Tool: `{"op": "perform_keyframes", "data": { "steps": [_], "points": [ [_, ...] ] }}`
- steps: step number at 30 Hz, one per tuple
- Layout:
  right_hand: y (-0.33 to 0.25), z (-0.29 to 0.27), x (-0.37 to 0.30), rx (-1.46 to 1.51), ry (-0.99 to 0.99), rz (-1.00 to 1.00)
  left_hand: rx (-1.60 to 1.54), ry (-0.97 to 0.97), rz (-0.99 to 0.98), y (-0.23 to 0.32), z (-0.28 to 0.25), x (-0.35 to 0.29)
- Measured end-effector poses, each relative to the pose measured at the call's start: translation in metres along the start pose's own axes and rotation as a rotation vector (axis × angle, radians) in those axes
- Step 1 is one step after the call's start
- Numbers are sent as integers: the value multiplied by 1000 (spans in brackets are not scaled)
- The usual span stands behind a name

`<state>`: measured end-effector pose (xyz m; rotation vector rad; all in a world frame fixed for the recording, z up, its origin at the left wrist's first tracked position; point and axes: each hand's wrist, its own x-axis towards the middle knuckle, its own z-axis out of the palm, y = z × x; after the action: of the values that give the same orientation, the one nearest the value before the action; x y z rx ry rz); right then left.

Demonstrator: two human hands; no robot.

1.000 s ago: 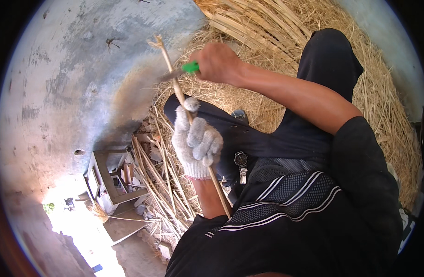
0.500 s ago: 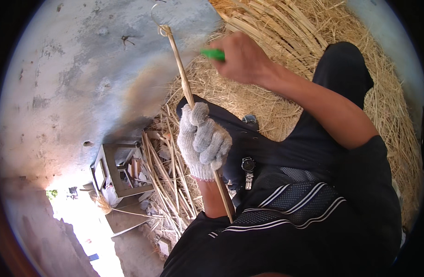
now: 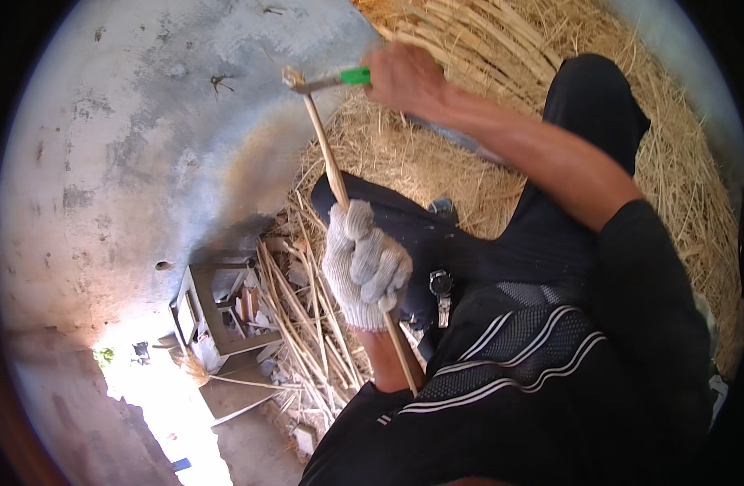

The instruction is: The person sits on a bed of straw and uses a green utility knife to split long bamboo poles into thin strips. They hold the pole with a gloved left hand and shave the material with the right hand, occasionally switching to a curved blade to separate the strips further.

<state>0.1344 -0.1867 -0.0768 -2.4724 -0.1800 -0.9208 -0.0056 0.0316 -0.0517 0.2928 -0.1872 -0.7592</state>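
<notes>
My left hand (image 3: 365, 263), in a grey-white knitted glove, is closed round a long thin wooden stick (image 3: 327, 150). The stick slants from my torso up toward the wall, its lower end against my shirt. My bare right hand (image 3: 406, 77) grips a knife with a green handle (image 3: 356, 76). The knife's blade (image 3: 323, 83) meets the stick close to its far tip, where pale shavings (image 3: 292, 78) curl.
Straw and shavings (image 3: 461, 194) cover the floor round my legs. Long strips (image 3: 502, 40) lie piled at the top. A worn wall (image 3: 161, 121) rises at left. An open-framed wooden stool (image 3: 226, 312) stands by more sticks (image 3: 307, 316). A wristwatch (image 3: 441, 283) rests at my lap.
My right hand has moved up and slightly left, bringing the blade onto the stick near its tip. The left hand keeps its hold; the whole view has shifted a little.
</notes>
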Motion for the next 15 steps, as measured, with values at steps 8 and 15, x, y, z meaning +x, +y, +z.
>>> {"op": "perform_keyframes", "data": {
  "steps": [8, 15],
  "points": [
    [-37, 12, -35, 245, 16, -321, -188, -183, -62, 6, -5, -1],
    [-20, -6, -3, 8, -168, 97, -84, -1, -72, -12, -1, -1]
  ]
}}
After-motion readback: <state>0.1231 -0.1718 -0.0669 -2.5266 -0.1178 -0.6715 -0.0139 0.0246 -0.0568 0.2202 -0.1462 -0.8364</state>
